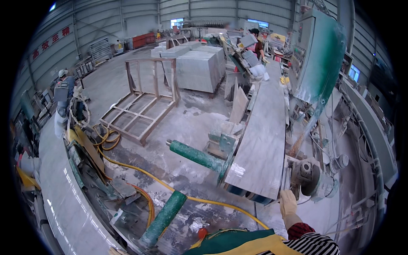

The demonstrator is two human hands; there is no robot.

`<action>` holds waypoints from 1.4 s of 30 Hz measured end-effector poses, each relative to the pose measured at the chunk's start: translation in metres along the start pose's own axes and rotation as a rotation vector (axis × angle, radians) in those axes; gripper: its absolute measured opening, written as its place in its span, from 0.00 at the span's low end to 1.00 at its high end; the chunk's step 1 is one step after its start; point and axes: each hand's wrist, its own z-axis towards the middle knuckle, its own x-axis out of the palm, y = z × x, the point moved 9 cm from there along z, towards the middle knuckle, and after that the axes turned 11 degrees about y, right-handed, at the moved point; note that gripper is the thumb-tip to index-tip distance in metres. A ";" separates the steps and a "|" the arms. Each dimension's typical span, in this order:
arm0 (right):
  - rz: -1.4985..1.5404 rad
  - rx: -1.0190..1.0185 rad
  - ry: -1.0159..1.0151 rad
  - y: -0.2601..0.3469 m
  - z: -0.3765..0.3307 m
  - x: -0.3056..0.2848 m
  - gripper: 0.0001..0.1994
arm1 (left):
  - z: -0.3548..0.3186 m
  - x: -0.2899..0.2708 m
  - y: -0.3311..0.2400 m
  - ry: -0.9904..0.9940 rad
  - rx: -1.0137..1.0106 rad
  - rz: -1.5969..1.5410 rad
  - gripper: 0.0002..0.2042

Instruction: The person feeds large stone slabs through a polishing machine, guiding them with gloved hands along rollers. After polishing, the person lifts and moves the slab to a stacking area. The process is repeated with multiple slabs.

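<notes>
My right hand (288, 203), in a cream work glove, is at the near right corner of a long grey-white stone slab (261, 148), its fingers closed at the slab's edge. The slab lies flat on a roller conveyor that runs away from me. Low at the left, only a sliver of a pale glove, my left hand (114, 251), shows at the picture's edge. It is beside another long polished stone slab (63, 199); its fingers are hidden.
Green rollers (195, 155) jut into the aisle. A yellow hose (161, 180) crosses the wet floor. Beyond stand a metal frame (142, 104) and stacked stone blocks (197, 70). A motor (325, 187) and green machine housing (318, 59) flank the right side. Two co-workers stand farther off.
</notes>
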 end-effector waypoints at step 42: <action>0.319 -0.691 1.112 0.445 -0.182 0.218 0.20 | -0.035 0.009 0.062 0.246 0.071 -0.449 0.21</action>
